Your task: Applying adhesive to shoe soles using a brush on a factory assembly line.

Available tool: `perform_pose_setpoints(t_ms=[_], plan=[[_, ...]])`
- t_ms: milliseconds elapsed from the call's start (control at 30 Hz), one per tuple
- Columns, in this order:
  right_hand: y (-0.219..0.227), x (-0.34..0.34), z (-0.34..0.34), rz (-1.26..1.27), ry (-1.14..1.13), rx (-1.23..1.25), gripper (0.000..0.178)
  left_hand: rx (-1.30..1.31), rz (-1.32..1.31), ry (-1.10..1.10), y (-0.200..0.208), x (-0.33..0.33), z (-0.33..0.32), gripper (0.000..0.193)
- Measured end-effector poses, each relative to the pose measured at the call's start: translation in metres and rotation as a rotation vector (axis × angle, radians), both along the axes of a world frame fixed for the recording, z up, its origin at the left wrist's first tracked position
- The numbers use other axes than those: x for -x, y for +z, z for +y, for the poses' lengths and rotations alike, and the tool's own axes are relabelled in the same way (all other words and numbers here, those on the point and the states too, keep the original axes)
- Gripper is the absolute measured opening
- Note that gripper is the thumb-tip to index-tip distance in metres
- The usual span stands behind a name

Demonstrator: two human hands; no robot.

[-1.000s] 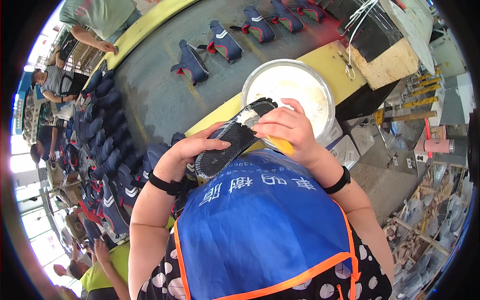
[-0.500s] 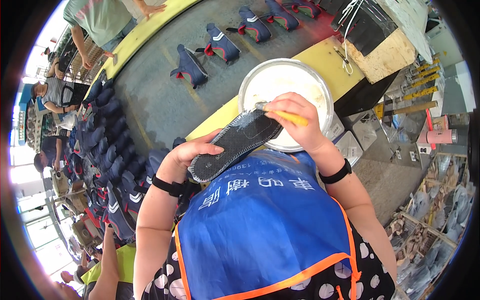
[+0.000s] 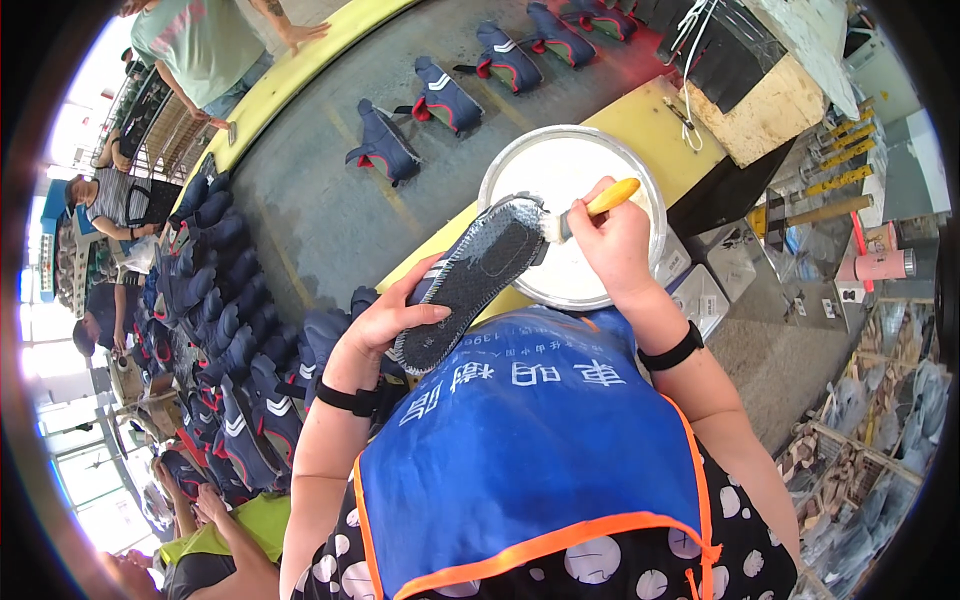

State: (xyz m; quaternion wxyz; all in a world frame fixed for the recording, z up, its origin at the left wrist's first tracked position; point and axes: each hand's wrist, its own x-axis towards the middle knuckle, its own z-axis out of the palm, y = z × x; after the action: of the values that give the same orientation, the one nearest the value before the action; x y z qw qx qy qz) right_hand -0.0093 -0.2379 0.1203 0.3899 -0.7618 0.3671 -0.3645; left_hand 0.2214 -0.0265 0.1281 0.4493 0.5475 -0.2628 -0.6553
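Observation:
My left hand (image 3: 385, 318) grips the heel end of a navy shoe upper (image 3: 478, 272), thumb on top, its black underside with white edge stitching facing up. White wet paste coats the toe part of that underside. In my right hand (image 3: 618, 250) is a paintbrush with a yellow handle (image 3: 613, 196), which points up and to the right. Its white bristles touch the side edge of the underside near the toe. Beneath the brush and toe sits a round metal basin (image 3: 570, 300) of white paste (image 3: 555, 165).
Several navy shoe uppers (image 3: 448, 97) lie spaced along a dark conveyor belt (image 3: 300, 165) with yellow borders. Many more uppers (image 3: 215, 290) are heaped at the left. Other people (image 3: 205, 50) stand across and along the belt. Wooden boards and cords (image 3: 745, 100) are at the upper right.
The brush has swung from pointing left over the toe to the toe's right edge, its handle now tipped upward. The shoe upper has turned steeper, showing its striped side.

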Motion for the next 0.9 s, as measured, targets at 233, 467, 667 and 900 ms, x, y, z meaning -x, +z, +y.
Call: perform_pose_setpoints(t_ms=[233, 467, 667, 900], plan=[[-0.010, -0.011, 0.023, -0.175, 0.027, -0.116, 0.019, 0.075, -0.011, 0.145, -0.003, 0.012, -0.007, 0.086], [0.004, -0.008, 0.028, -0.121, 0.040, -0.118, 0.022, 0.098, -0.070, 0.166, -0.004, 0.016, -0.014, 0.083], [0.004, -0.006, -0.035, -0.019, 0.001, 0.158, 0.024, 0.233, -0.298, -0.023, 0.003, 0.007, -0.020, 0.086], [0.010, -0.007, -0.030, -0.162, 0.073, 0.119, 0.024, 0.242, -0.289, -0.040, -0.003, 0.002, -0.019, 0.085]])
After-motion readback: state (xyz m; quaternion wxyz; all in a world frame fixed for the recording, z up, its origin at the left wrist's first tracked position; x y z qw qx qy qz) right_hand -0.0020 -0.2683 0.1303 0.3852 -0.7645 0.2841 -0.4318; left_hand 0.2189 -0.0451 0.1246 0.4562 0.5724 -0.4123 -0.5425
